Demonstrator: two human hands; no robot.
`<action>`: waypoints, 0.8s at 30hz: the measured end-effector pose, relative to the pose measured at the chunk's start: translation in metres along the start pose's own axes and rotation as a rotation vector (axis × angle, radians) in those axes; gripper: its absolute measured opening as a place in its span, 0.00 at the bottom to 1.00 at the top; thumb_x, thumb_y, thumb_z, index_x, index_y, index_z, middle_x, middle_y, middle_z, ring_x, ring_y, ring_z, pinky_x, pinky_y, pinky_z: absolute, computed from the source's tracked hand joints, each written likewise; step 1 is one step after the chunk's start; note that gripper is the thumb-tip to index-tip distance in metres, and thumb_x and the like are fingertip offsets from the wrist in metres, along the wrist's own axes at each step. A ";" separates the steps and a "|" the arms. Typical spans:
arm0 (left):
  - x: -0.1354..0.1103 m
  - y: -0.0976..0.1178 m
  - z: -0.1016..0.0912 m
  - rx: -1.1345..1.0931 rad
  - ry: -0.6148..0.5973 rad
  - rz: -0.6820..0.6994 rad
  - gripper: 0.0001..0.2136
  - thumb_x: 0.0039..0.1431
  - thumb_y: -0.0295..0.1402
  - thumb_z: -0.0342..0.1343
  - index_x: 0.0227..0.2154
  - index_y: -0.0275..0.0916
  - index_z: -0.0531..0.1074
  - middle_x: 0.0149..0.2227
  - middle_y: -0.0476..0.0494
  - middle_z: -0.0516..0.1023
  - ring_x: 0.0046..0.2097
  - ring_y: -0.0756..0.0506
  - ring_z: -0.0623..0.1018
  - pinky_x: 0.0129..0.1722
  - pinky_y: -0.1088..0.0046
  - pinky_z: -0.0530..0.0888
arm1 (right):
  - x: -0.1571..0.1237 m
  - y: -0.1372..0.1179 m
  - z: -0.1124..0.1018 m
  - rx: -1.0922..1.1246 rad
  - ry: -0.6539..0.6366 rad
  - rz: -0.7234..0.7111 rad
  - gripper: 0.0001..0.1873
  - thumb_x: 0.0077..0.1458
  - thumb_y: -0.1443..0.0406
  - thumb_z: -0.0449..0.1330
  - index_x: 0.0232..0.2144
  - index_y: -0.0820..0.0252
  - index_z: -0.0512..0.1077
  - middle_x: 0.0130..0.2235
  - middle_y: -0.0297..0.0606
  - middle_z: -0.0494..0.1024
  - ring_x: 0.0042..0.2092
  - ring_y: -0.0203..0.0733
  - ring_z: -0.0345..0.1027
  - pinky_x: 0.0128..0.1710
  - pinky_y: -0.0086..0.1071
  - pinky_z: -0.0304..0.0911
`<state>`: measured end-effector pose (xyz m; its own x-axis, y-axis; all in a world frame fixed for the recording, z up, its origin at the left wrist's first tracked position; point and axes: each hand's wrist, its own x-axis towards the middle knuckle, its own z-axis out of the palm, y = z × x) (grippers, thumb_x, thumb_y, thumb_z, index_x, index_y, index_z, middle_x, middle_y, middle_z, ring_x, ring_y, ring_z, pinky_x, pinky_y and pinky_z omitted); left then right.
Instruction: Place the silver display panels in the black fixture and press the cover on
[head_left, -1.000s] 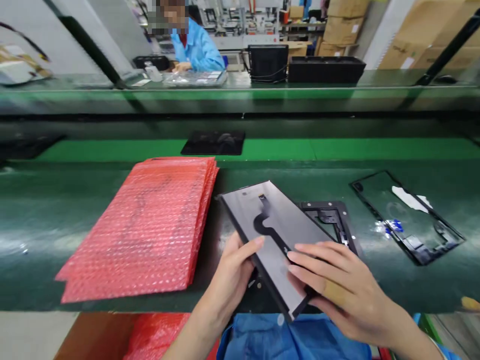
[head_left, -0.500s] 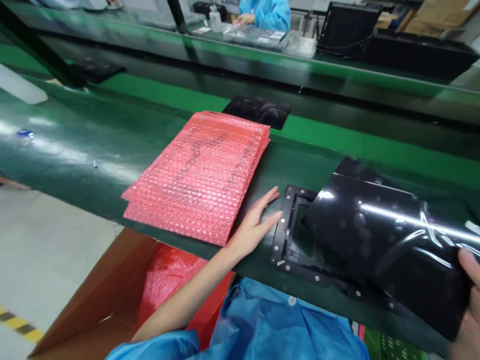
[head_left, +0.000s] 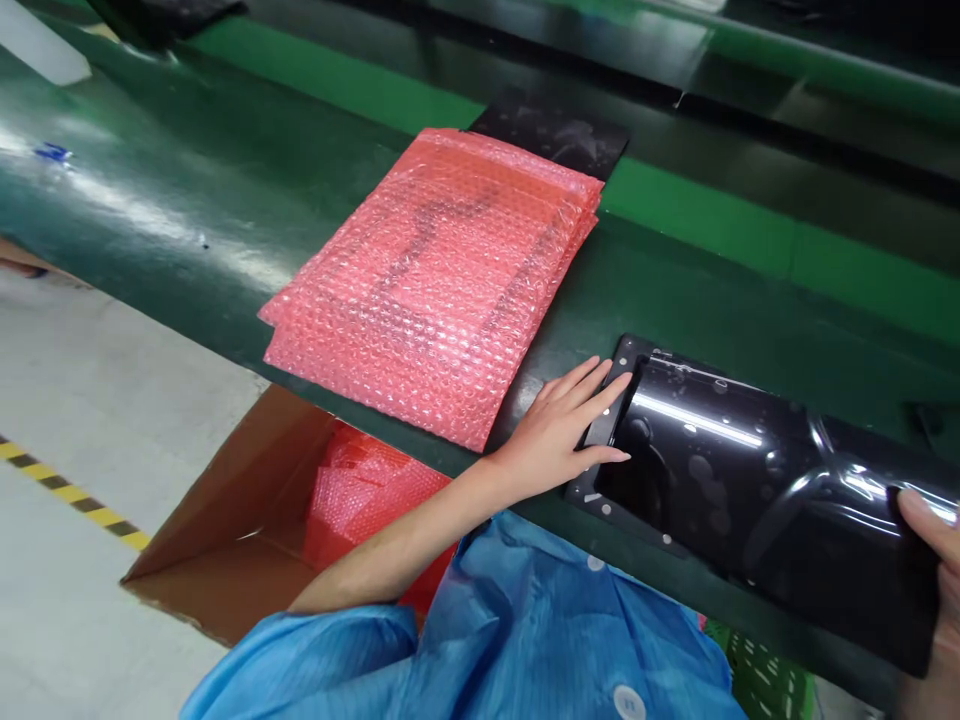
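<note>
A glossy black sheet (head_left: 720, 470), bent in a curve, lies over a black frame (head_left: 604, 425) with pale round dots along its border. My right hand (head_left: 937, 560) grips the sheet's right end between thumb and fingers, partly cut off by the picture's edge. With fingers stretched out, my left hand (head_left: 562, 420) rests on the frame's left border, fingertips close to the sheet's left edge. To the left of that hand lies a stack of pink bubble-wrap bags (head_left: 427, 290), with dark shapes showing through the top one.
Behind the bags, a flat black panel (head_left: 555, 130) lies on the green bench (head_left: 172, 200). Below the bench edge stands an open cardboard box (head_left: 225, 520) holding pink bubble wrap (head_left: 367, 490). A green perforated crate (head_left: 765, 670) is at lower right.
The black sheet has come down over the frame's opening, its left end now near the frame's left border. My left hand has moved right onto that border. The view has tilted downward.
</note>
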<state>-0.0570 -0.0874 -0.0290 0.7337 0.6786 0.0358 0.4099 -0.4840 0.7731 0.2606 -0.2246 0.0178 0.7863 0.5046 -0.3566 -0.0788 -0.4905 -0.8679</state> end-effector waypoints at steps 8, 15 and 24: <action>0.001 -0.001 0.003 0.034 0.019 0.030 0.39 0.61 0.47 0.60 0.70 0.48 0.48 0.72 0.35 0.50 0.73 0.36 0.49 0.66 0.48 0.55 | 0.004 0.003 0.001 0.016 0.054 -0.002 0.22 0.25 0.53 0.75 0.29 0.44 0.79 0.34 0.45 0.80 0.41 0.60 0.76 0.24 0.41 0.71; 0.000 0.000 0.002 0.099 0.009 0.068 0.22 0.65 0.42 0.56 0.61 0.52 0.67 0.73 0.37 0.49 0.73 0.33 0.49 0.65 0.44 0.58 | 0.009 0.003 -0.007 -0.085 0.036 -0.180 0.18 0.31 0.53 0.74 0.31 0.39 0.80 0.35 0.37 0.81 0.50 0.48 0.73 0.23 0.20 0.64; -0.002 0.001 0.002 0.120 0.006 0.070 0.21 0.67 0.42 0.54 0.61 0.47 0.69 0.72 0.30 0.49 0.73 0.32 0.48 0.64 0.43 0.58 | 0.008 -0.007 0.001 -0.046 0.007 0.004 0.24 0.25 0.53 0.75 0.31 0.44 0.79 0.37 0.42 0.80 0.36 0.50 0.77 0.18 0.28 0.65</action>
<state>-0.0567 -0.0903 -0.0297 0.7595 0.6441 0.0913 0.4199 -0.5925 0.6875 0.2666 -0.2166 0.0213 0.7902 0.4975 -0.3579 -0.0541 -0.5250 -0.8494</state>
